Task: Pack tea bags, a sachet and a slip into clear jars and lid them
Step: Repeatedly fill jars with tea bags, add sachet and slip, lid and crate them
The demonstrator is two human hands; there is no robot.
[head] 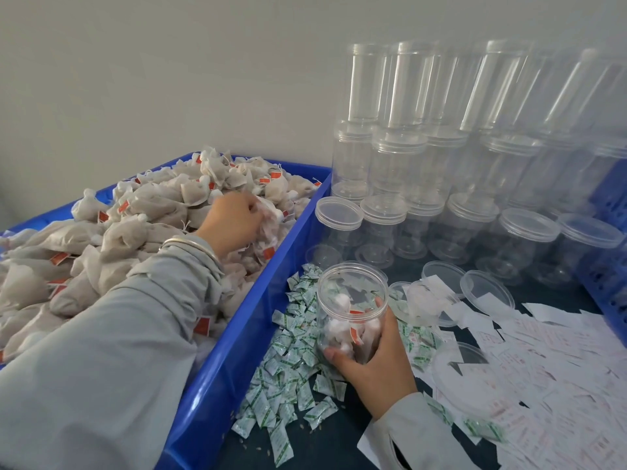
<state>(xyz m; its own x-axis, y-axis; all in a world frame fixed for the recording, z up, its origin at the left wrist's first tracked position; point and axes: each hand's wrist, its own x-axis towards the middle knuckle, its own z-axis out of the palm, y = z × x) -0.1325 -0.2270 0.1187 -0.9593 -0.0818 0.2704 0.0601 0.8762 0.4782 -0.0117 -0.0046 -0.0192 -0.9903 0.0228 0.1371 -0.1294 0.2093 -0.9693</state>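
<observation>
A blue crate (pixel 237 334) on the left is heaped with beige tea bags (pixel 112 232) bearing red tags. My left hand (pixel 234 220) reaches into the heap and grips a bunch of tea bags at its fingertips. My right hand (pixel 369 347) holds an open clear jar (pixel 351 300), tilted toward the crate, with a few tea bags inside. Green-and-white sachets (pixel 288 368) lie scattered below the jar. White paper slips (pixel 543 368) cover the table at the right. Loose clear lids (pixel 485 293) lie behind the jar.
Stacks of lidded empty clear jars (pixel 441 181) fill the back right against the wall. Another blue crate (pixel 607 259) stands at the far right edge. One more open jar holding tea bags (pixel 424 300) lies beside the held jar.
</observation>
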